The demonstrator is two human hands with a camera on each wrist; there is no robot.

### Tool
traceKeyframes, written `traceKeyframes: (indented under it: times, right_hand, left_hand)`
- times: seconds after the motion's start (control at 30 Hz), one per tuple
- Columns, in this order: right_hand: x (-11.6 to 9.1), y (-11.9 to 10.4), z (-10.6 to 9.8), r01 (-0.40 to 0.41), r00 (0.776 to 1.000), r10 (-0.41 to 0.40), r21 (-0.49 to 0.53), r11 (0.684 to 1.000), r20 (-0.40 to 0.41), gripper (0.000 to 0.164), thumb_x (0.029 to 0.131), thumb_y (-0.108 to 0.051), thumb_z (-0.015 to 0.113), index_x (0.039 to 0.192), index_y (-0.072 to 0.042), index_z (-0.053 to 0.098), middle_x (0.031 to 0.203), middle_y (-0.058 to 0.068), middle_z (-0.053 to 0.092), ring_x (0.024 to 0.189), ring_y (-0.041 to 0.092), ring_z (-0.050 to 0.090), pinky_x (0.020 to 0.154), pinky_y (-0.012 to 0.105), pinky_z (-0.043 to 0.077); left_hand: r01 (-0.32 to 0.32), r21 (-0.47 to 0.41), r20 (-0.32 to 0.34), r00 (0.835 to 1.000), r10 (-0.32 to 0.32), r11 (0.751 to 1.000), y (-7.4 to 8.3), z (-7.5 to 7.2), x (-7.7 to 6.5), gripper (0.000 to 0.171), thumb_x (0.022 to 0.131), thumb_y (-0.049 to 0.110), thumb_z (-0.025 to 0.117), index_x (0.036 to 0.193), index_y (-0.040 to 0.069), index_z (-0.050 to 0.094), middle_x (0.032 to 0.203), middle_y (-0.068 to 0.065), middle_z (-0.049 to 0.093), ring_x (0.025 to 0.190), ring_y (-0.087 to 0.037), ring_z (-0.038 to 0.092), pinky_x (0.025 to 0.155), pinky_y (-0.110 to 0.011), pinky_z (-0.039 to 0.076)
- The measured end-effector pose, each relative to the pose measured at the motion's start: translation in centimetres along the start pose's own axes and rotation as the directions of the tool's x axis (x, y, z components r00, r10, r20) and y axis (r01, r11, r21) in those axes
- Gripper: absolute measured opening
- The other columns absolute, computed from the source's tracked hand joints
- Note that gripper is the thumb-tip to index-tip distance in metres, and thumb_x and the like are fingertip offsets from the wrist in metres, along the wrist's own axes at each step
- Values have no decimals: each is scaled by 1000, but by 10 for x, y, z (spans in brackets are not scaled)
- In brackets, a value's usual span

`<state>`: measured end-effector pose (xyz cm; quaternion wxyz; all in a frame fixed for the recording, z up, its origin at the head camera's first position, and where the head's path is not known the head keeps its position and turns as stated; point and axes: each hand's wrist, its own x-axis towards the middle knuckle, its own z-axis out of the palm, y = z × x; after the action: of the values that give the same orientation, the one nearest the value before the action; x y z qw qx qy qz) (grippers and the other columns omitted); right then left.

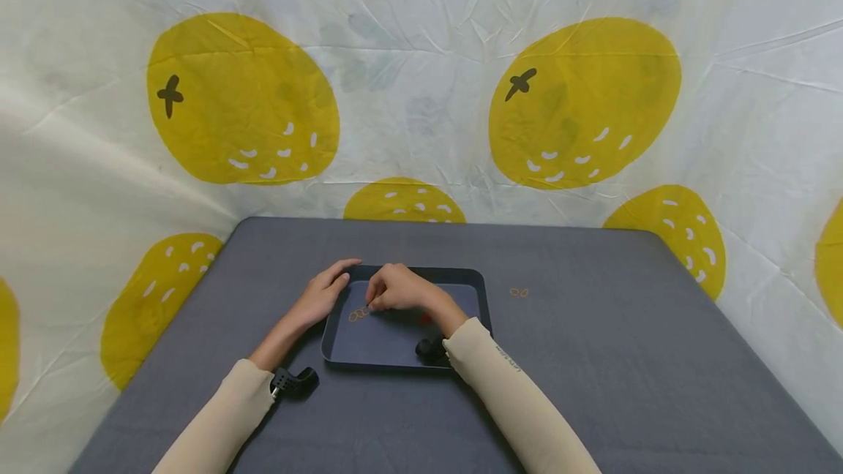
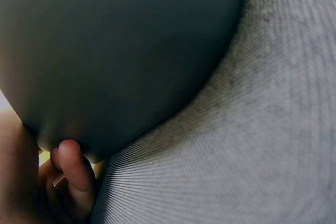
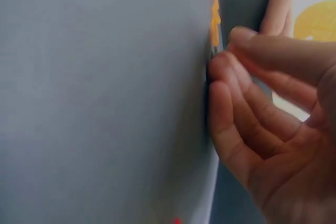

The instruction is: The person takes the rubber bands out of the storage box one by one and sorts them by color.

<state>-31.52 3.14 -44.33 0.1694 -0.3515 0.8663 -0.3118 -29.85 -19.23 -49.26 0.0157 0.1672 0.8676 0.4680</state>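
Observation:
A dark shallow tray lies on the table. At its far left corner my left hand grips the rim, thumb on the inner side; the left wrist view shows curled fingers against the tray's outer wall. Inside the tray, my right hand reaches down with thumb and fingertips bunched at the floor. A small dark thing shows at those fingertips, mostly hidden. Just left of them, several thin orange rings, like rubber bands, lie in a row.
Something small and red lies in the tray, partly behind the right forearm. Two more orange rings rest on the grey tablecloth right of the tray. A white curtain with yellow fruit prints hangs behind the table.

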Motion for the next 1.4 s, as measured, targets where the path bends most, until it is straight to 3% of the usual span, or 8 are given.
traceKeyframes:
  times: [0.73, 1.4]
  right_hand:
    - [2, 4, 8, -4, 1000, 5, 38, 999, -29, 8, 91, -9, 78, 94, -14, 83, 84, -2, 79, 67, 5, 66, 62, 20, 53]
    - [2, 6, 11, 2, 999, -3, -41, 999, -39, 10, 92, -9, 76, 85, -15, 80, 79, -3, 77, 65, 4, 63, 61, 20, 50]
  left_hand:
    - [8, -12, 8, 1000, -8, 1000, -2, 1, 2, 42, 114, 25, 40, 154, 21, 50, 156, -14, 52, 139, -38, 53, 107, -60, 44]
    - [10, -7, 9, 1000, -10, 1000, -2, 2, 1, 42, 114, 24, 39, 154, 19, 50, 156, -15, 52, 137, -39, 54, 103, -58, 46]
